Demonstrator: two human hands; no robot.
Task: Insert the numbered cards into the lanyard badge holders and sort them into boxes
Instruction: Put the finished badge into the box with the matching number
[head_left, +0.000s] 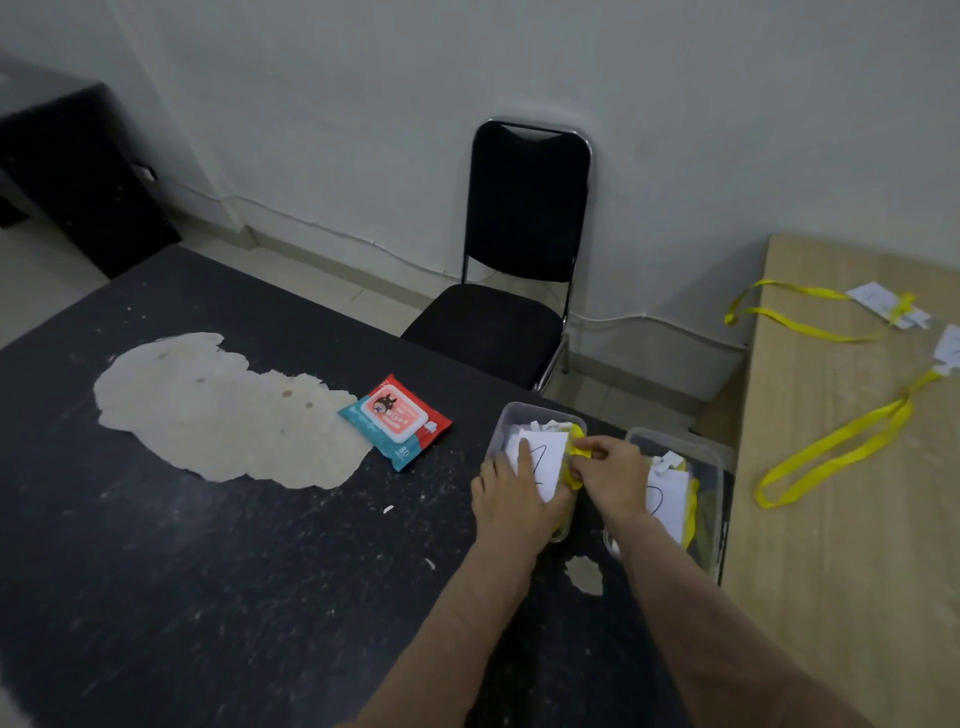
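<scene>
Pale walls and a black chair (524, 249) are seen behind a worn dark tabletop (208, 571), on which two clear boxes are set side by side. In the first box (519, 410) a numbered card (550, 447) marked 1 is pressed flat by the left grip (511, 496), fingers spread and clasping nothing. At that box's right wall a yellow lanyard (575, 457) is pinched by the right grip (613, 473). Just right of the first box, the second box (714, 478) is already filled with a card and yellow straps. Well right of the first box, on a wooden tabletop (831, 597), a far lanyard (810, 327) and a near lanyard (836, 449) are left unsorted. Sorting is judged well advanced but unfinished.
</scene>
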